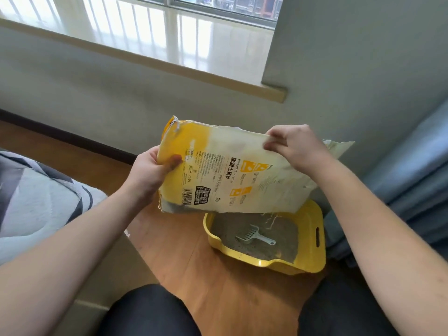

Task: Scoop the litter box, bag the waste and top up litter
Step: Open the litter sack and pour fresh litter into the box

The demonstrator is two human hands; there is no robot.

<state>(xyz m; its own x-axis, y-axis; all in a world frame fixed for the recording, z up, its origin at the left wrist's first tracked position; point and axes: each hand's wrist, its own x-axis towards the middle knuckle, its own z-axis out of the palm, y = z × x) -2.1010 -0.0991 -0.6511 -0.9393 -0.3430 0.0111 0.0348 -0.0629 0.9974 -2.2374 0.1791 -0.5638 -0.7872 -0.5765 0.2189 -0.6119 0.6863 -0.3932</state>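
Head view. Wooden floor [194,270] ran up to a dark skirting board [72,138] under a pale wall [72,88]; a glossy window sill [169,37] sat above, a grey-blue curtain [417,170] at the right edge.

Litter bag [232,170], yellow and white, was held tilted in the air above the far end of the litter box [312,253]. Left hand [151,172] gripped its yellow end, thumb curled over the front. Right hand [294,146] pinched the upper edge.

The yellow box stood on the floor near the curtain, grey litter inside, a pale scoop [254,236] lying on it.
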